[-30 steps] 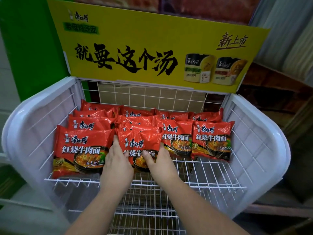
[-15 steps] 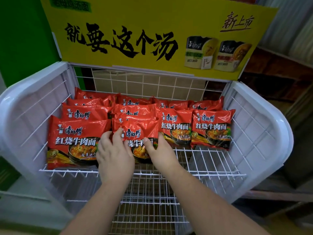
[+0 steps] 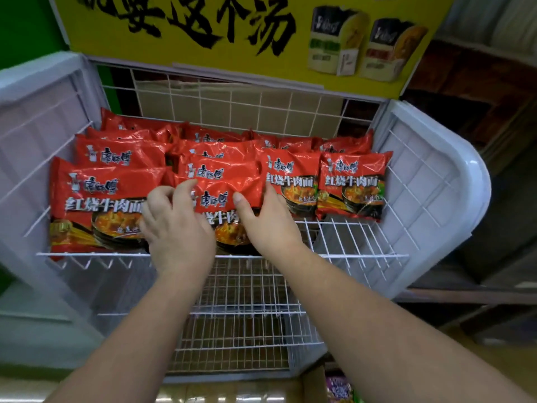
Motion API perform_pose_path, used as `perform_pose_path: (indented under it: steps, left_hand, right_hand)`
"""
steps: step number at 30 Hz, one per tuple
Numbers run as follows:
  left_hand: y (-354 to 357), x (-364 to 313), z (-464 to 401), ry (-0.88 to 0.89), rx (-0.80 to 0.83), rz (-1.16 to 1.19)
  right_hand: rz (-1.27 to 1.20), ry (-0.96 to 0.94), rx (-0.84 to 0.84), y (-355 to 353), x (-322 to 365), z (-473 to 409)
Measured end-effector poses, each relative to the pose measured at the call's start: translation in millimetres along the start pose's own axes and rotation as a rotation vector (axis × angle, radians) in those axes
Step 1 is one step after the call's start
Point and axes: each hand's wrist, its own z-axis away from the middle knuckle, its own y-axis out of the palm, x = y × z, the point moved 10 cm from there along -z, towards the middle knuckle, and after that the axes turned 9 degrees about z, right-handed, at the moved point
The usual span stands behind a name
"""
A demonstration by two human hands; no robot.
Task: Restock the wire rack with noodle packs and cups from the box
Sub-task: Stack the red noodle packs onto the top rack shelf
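Observation:
Several red noodle packs lie in overlapping rows on the top shelf of the white wire rack (image 3: 363,257). Both my hands rest on the front pack of the second column (image 3: 223,199). My left hand (image 3: 177,228) presses its left edge, fingers spread and curled over the top corner. My right hand (image 3: 267,225) holds its right edge, thumb on the face and fingers behind. To the left lies a large front pack (image 3: 98,207); to the right two more front packs (image 3: 290,181) (image 3: 351,184). The rack's front right wire floor is bare.
A yellow sign (image 3: 232,33) stands behind the rack. White plastic side panels (image 3: 436,184) flank the shelf. A lower wire shelf (image 3: 238,315) shows beneath. A cardboard box corner with a purple pack (image 3: 337,385) sits at the bottom edge.
The view has tilted down and moved closer. Both hands stay on the same pack, and the left fingers have shifted up over its top left corner.

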Motion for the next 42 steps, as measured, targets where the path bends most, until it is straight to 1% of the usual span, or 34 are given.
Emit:
perform_pose_path:
  steps: [5, 8, 11, 13, 16, 19, 22, 24, 28, 30, 34, 35, 38, 40, 42]
  left_hand:
    - [0.5, -15.9, 13.8, 0.087, 0.004, 0.069]
    - [6.2, -46.3, 42.8, 0.231, -0.011, 0.156]
    - [22.1, -80.2, 80.4, 0.4, 0.012, 0.257]
    - [36.7, -99.3, 106.7, 0.442, 0.045, 0.287]
    - [58.9, -127.9, 152.4, 0.449, 0.087, 0.287]
    - [86.9, -151.9, 206.6, 0.43, 0.17, 0.276]
    - [120.0, -166.7, 268.8, 0.397, 0.289, 0.283]
    - [155.4, -175.1, 316.2, 0.382, 0.411, 0.269]
    - [237.0, -176.6, 399.8, 0.255, 0.655, 0.243]
    - [287.0, -172.1, 443.4, 0.236, 0.781, 0.237]
    - [384.0, -140.5, 518.2, 0.101, 0.962, 0.228]
    - [408.1, -129.9, 536.2, 0.033, 0.995, 0.22]
    - [472.5, -101.9, 593.7, -0.264, 1.098, 0.209]
    - [505.1, -93.4, 630.2, -0.397, 1.164, 0.201]
    - [530.8, -88.2, 659.1, -0.567, 1.172, 0.237]
  right_hand:
    - [0.017, -0.03, -0.002, -28.8, -15.0, 9.4]
    - [0.001, -0.136, -0.048, -57.3, -25.3, 22.1]
    - [0.016, -0.28, -0.032, -82.9, -39.3, 43.1]
    - [0.008, -0.329, -0.02, -97.7, -59.3, 58.5]
    - [-0.056, -0.323, -0.017, -122.1, -103.9, 81.7]
    - [-0.108, -0.302, -0.01, -151.8, -160.9, 108.0]
    - [-0.134, -0.257, 0.042, -167.0, -232.5, 135.9]
    - [-0.139, -0.18, 0.086, -165.0, -298.1, 152.0]
    - [-0.058, 0.044, 0.159, -150.7, -445.2, 172.4]
    - [-0.014, 0.158, 0.195, -133.8, -524.1, 180.8]
    - [0.086, 0.341, 0.238, -89.7, -661.1, 194.1]
    - [0.122, 0.381, 0.253, -77.5, -694.2, 198.4]
    - [0.186, 0.498, 0.295, -44.0, -779.6, 217.1]
    - [0.218, 0.555, 0.319, -25.1, -819.7, 229.1]
    - [0.245, 0.61, 0.332, -11.3, -850.3, 236.3]
